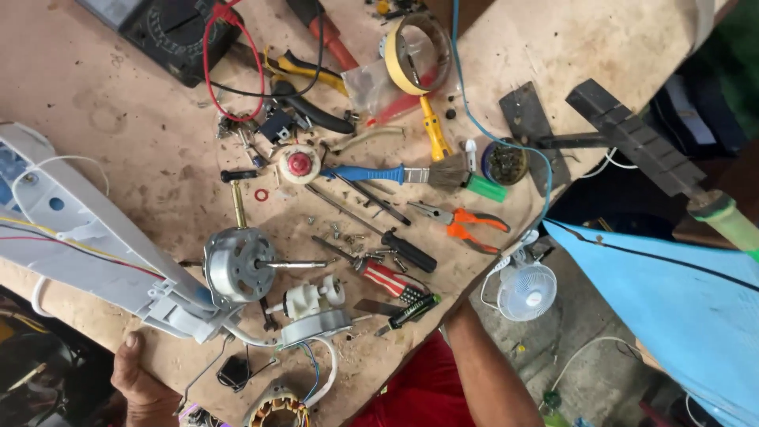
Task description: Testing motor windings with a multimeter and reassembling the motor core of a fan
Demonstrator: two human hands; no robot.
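Left hand (142,383) rests loosely open on the worn wooden desk (142,119) edge at 7 o'clock, holding nothing; right hand's grip can't be told. The round silver fan motor (237,265) could get bumped, scattering the small loose screws (348,233).

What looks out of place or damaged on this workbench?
The fan motor lies stripped out of its white housing, wires trailing loose. Small screws are scattered among the screwdrivers. The left hand rests at the bench edge.

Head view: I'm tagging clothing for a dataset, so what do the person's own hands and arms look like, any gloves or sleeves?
Both are bare. The left hand at the bench edge has no glove, ring or watch showing. The right forearm is uncovered, with no sleeve; its hand is hidden under the workbench. Red clothing shows between the arms.
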